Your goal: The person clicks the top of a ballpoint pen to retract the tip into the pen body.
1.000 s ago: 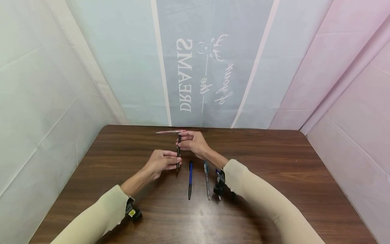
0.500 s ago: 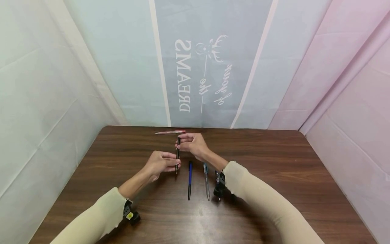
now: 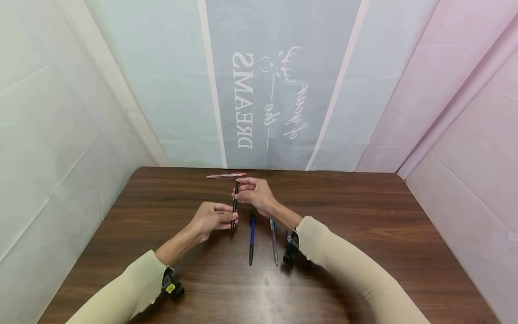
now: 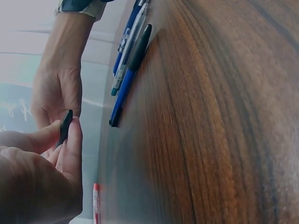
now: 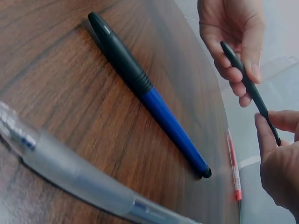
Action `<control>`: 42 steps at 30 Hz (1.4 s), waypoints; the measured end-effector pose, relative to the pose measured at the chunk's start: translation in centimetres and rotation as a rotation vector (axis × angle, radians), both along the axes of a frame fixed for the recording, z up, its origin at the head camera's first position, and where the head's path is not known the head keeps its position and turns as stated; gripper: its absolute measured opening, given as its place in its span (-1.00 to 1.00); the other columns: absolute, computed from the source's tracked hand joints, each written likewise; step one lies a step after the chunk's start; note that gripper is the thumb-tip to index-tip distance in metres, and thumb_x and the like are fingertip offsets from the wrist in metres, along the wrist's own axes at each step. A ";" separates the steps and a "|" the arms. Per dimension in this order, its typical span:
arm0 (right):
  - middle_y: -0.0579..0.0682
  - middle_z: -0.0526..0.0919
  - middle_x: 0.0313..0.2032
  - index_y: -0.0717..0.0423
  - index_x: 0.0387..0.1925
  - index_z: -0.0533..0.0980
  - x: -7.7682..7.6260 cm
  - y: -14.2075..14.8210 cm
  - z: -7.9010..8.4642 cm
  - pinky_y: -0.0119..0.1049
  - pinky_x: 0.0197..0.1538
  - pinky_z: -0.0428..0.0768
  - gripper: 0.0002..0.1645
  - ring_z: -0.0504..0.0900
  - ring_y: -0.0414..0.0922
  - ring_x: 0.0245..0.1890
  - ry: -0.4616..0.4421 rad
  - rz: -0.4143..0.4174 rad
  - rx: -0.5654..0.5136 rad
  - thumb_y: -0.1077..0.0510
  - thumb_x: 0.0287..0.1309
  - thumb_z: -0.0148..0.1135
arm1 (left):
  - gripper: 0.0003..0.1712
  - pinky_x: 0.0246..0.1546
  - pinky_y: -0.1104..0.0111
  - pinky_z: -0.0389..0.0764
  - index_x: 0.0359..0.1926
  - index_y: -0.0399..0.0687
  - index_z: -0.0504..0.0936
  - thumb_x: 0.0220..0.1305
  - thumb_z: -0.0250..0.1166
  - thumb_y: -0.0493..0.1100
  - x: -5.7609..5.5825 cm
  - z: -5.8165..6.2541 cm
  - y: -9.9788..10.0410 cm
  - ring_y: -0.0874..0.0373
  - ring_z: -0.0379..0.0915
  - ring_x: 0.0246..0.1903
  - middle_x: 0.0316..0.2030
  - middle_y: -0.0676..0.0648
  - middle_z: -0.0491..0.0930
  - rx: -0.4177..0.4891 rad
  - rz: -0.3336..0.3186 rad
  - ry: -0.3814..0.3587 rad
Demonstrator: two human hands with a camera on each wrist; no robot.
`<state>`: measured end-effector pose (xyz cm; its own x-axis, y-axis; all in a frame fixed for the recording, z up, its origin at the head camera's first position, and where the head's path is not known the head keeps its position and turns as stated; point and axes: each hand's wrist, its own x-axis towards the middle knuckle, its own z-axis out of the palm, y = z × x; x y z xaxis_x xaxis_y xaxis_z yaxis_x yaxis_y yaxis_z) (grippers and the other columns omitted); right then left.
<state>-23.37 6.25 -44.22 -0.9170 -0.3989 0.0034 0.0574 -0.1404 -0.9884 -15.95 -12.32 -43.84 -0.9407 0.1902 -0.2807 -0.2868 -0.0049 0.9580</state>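
A slim black pen (image 3: 235, 203) is held between both hands above the table. My left hand (image 3: 210, 220) pinches its near end between thumb and fingers; my right hand (image 3: 257, 194) pinches the far end. In the right wrist view the black pen (image 5: 246, 81) slants down from the left hand (image 5: 237, 35) to the right hand (image 5: 283, 163). Close to the hands, a blue pen with a black grip (image 3: 252, 240) lies on the table. Beyond them lies a red-tipped clear pen (image 3: 225, 175), crosswise.
Right of the blue pen lies a clear pen (image 3: 274, 245). Another blue pen, mostly hidden by the right wrist camera in the head view, lies beside it in the left wrist view. The brown wooden table (image 3: 344, 202) meets a printed cloth (image 3: 279, 153) at its back edge.
Both hands have shifted slightly toward the near side and left, carrying the black pen with them. The grip on it looks the same, and the pens on the table stay put.
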 end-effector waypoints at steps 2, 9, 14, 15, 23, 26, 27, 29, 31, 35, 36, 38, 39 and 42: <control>0.45 0.71 -0.05 0.39 0.32 0.49 0.2 -0.1 0.1 -0.09 0.02 0.81 -0.36 0.84 0.05 -0.13 -0.005 -0.003 0.004 0.60 0.20 0.33 | -0.75 -0.14 0.24 0.83 0.02 -0.59 0.65 0.38 0.37 -0.46 0.1 -0.1 -0.1 0.08 0.79 -0.28 -0.24 -0.26 0.80 -0.008 0.000 -0.003; 0.38 0.73 -0.05 0.37 0.33 0.48 0.7 -0.2 0.2 -0.10 0.00 0.81 -0.32 0.84 0.03 -0.14 -0.016 -0.006 0.028 0.60 0.17 0.36 | -0.81 -0.16 0.23 0.83 -0.04 -0.51 0.69 0.39 0.38 -0.45 0.4 -0.2 -0.3 0.06 0.80 -0.27 -0.25 -0.24 0.81 -0.032 -0.003 -0.008; 0.45 0.70 -0.01 0.37 0.34 0.46 0.9 -0.1 0.3 -0.10 0.02 0.81 -0.31 0.83 0.09 -0.09 -0.024 0.001 0.025 0.60 0.18 0.36 | -0.80 -0.16 0.23 0.83 -0.03 -0.52 0.69 0.39 0.38 -0.43 0.5 -0.1 -0.4 0.05 0.81 -0.27 -0.20 -0.33 0.80 -0.046 -0.018 0.006; 0.47 0.70 0.00 0.39 0.35 0.45 0.9 0.0 0.3 -0.09 0.03 0.81 -0.31 0.83 0.12 -0.07 -0.025 0.004 0.023 0.59 0.18 0.36 | -0.80 -0.16 0.22 0.83 -0.03 -0.53 0.69 0.39 0.38 -0.43 0.6 -0.1 -0.4 0.04 0.81 -0.26 -0.18 -0.35 0.79 -0.049 -0.022 0.007; 0.43 0.71 -0.03 0.50 0.37 0.36 1.5 0.2 0.0 -0.11 0.01 0.81 -0.26 0.83 0.12 -0.08 -0.020 0.008 0.064 0.60 0.16 0.36 | -0.75 -0.14 0.22 0.83 0.01 -0.57 0.65 0.40 0.37 -0.43 1.2 0.0 -0.5 -0.02 0.81 -0.19 -0.13 -0.39 0.78 -0.079 -0.075 0.021; 0.41 0.70 -0.04 0.49 0.37 0.36 1.8 0.3 0.0 -0.12 0.01 0.81 -0.27 0.81 0.17 -0.04 -0.012 0.016 0.089 0.59 0.18 0.35 | -0.75 -0.14 0.21 0.83 0.00 -0.57 0.66 0.39 0.39 -0.42 1.4 -0.2 -0.5 -0.04 0.81 -0.18 -0.12 -0.42 0.77 -0.091 -0.092 0.029; 0.38 0.70 -0.05 0.50 0.37 0.36 1.9 0.4 -0.1 -0.13 0.02 0.81 -0.28 0.80 0.21 -0.02 -0.012 0.020 0.095 0.59 0.18 0.35 | -0.75 -0.14 0.20 0.83 0.00 -0.57 0.66 0.38 0.39 -0.42 1.5 -0.3 -0.5 -0.04 0.81 -0.18 -0.11 -0.43 0.76 -0.093 -0.099 0.032; 0.33 0.69 -0.07 0.49 0.37 0.37 2.1 0.4 -0.2 -0.13 0.02 0.81 -0.28 0.78 0.25 0.01 -0.013 0.025 0.109 0.58 0.18 0.35 | -0.75 -0.14 0.20 0.83 -0.01 -0.56 0.67 0.37 0.40 -0.43 1.6 -0.4 -0.6 -0.03 0.81 -0.20 -0.11 -0.43 0.76 -0.102 -0.108 0.031; 0.28 0.68 -0.08 0.49 0.36 0.37 2.2 0.5 -0.3 -0.14 0.02 0.81 -0.29 0.78 0.25 0.01 -0.013 0.031 0.124 0.58 0.19 0.35 | -0.75 -0.14 0.20 0.83 -0.02 -0.56 0.67 0.36 0.41 -0.43 1.8 -0.5 -0.6 -0.03 0.81 -0.20 -0.12 -0.43 0.76 -0.110 -0.117 0.034; 0.30 0.69 -0.05 0.48 0.35 0.39 2.5 0.6 -0.5 -0.16 0.01 0.81 -0.29 0.81 0.12 -0.07 0.004 0.052 0.169 0.54 0.19 0.39 | -0.77 -0.14 0.19 0.83 -0.06 -0.55 0.68 0.33 0.44 -0.43 2.2 -0.4 -0.7 -0.06 0.81 -0.20 -0.16 -0.41 0.77 -0.133 -0.127 0.041; 0.30 0.69 -0.05 0.48 0.35 0.40 2.5 0.7 -0.5 -0.17 0.00 0.82 -0.30 0.82 0.06 -0.10 0.012 0.057 0.185 0.53 0.18 0.40 | -0.77 -0.14 0.18 0.83 -0.07 -0.56 0.68 0.32 0.44 -0.44 2.3 -0.5 -0.7 -0.07 0.81 -0.20 -0.18 -0.39 0.78 -0.138 -0.127 0.046; 0.29 0.70 -0.04 0.48 0.32 0.43 2.6 0.7 -0.6 -0.20 -0.01 0.82 -0.32 0.81 -0.01 -0.14 0.030 0.060 0.215 0.51 0.17 0.42 | -0.78 -0.15 0.18 0.83 -0.08 -0.56 0.68 0.31 0.45 -0.44 2.6 -0.6 -0.7 -0.08 0.81 -0.21 -0.21 -0.36 0.79 -0.152 -0.131 0.054; 0.27 0.70 -0.04 0.48 0.30 0.44 2.7 0.8 -0.6 -0.21 -0.02 0.82 -0.33 0.80 -0.04 -0.15 0.038 0.059 0.230 0.51 0.16 0.43 | -0.78 -0.15 0.18 0.84 -0.09 -0.55 0.68 0.30 0.45 -0.44 2.6 -0.7 -0.7 -0.08 0.81 -0.22 -0.23 -0.33 0.79 -0.161 -0.131 0.058; 0.23 0.70 -0.07 0.48 0.25 0.50 2.8 0.8 -0.7 -0.25 -0.06 0.82 -0.38 0.78 -0.09 -0.19 0.057 0.051 0.275 0.50 0.13 0.46 | -0.77 -0.18 0.18 0.84 -0.10 -0.55 0.69 0.28 0.47 -0.45 3.0 -1.1 -0.7 -0.05 0.82 -0.25 -0.27 -0.27 0.80 -0.187 -0.131 0.071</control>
<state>-20.59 7.08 -44.97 -0.8973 -0.4374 -0.0601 0.0004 0.1354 -0.9908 -12.99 -13.05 -44.93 -0.9299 0.2634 -0.2566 -0.2052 0.2072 0.9565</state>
